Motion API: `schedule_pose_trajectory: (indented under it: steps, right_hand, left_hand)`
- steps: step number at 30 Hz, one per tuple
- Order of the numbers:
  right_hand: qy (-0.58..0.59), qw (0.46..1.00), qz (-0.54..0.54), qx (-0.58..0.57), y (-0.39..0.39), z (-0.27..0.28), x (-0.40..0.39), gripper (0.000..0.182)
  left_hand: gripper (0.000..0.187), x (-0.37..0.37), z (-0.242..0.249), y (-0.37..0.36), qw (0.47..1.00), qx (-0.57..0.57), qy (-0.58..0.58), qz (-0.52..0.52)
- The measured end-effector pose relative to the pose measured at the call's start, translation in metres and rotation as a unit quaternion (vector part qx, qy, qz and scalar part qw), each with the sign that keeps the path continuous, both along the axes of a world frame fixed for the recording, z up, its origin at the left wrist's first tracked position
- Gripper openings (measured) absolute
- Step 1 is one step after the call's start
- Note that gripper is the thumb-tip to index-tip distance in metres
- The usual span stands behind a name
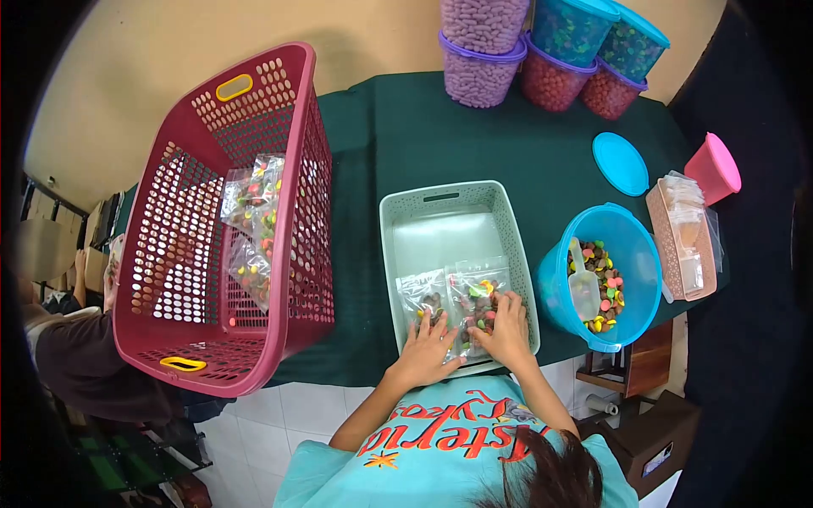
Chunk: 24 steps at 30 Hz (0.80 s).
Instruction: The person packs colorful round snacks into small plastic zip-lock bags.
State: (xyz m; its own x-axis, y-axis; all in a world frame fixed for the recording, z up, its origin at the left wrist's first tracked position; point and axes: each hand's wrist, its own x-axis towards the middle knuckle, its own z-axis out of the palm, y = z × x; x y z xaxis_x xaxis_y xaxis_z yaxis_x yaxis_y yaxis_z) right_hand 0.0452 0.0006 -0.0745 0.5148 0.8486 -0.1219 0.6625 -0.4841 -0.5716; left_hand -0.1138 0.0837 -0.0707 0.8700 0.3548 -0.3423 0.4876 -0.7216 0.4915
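Bags (481, 288), two filled, lie side by side under my fingers. Left of them, a red basket (311, 229) holds more; the pale tray (445, 229) contains these two; to the right stands a blue tub (552, 292) of loose sweets (609, 292). My left hand (428, 349) and right hand (506, 330) rest on the bags, fingers spread, pinching nothing visible. I judge this step as smoothing; the next move calls for light, even pressure.

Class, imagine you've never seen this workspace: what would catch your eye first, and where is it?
Probably the big maroon perforated basket on the left, holding clear bags of colourful sweets. Next, the blue bucket on the right, with loose sweets and a scoop inside. Between them, the left hand and right hand rest on filled bags in a pale green tray.
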Motion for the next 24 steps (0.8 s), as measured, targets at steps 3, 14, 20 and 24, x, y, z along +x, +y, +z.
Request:
schedule_pose_trajectory:
  steps: [3, 14, 20, 24]
  right_hand:
    - [-0.031, 0.999, -0.001, -0.017, -0.001, 0.002, -0.004, 0.07]
    - [-0.075, 0.996, 0.01, 0.035, -0.004, 0.012, -0.017, 0.063]
    - [-0.158, 0.987, 0.028, 0.029, -0.004, 0.002, -0.014, 0.059]
    - [-0.141, 0.989, 0.032, 0.034, -0.007, -0.002, -0.006, 0.06]
  left_hand:
    - [0.065, 0.001, 0.003, -0.002, 1.0, 0.0, -0.007, 0.003]
    - [0.061, 0.009, 0.001, -0.006, 0.999, 0.002, 0.006, -0.047]
    - [0.064, 0.013, -0.01, -0.004, 0.997, 0.007, -0.005, -0.078]
    - [0.069, 0.005, -0.009, -0.001, 0.999, 0.009, -0.025, -0.03]
